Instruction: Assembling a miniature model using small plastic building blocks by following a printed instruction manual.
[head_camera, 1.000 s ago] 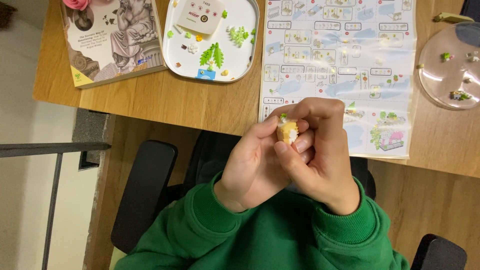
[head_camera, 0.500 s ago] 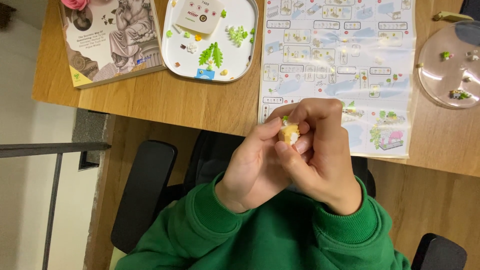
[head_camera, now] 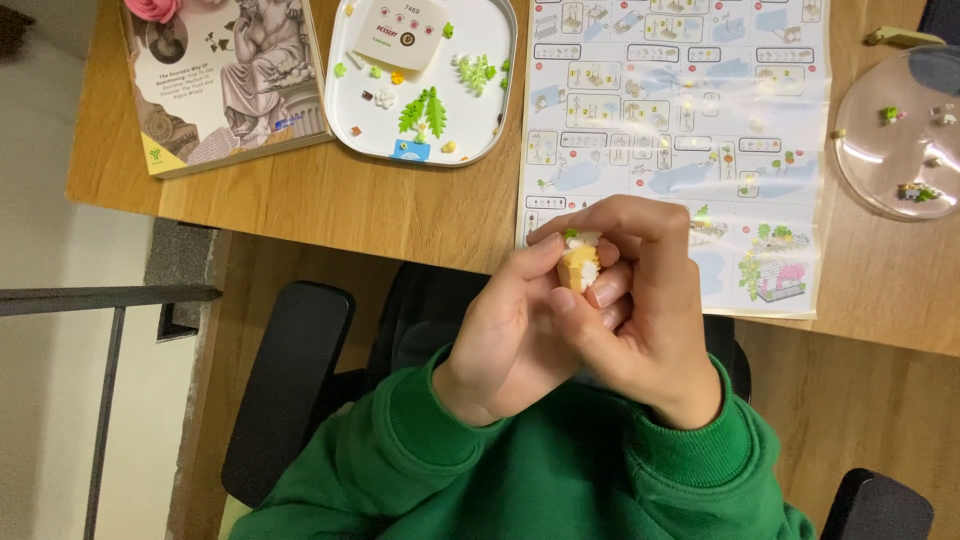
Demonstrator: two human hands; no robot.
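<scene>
Hands, left hand and right hand, stay clamped together on the small yellow-and-white brick model, barely shifted from a moment ago, above the desk edge beside the instruction sheet.

On the wooden table lie a book, a white tray with small green pieces, a folded instruction sheet and a clear round lid, and a black chair stands below.
</scene>
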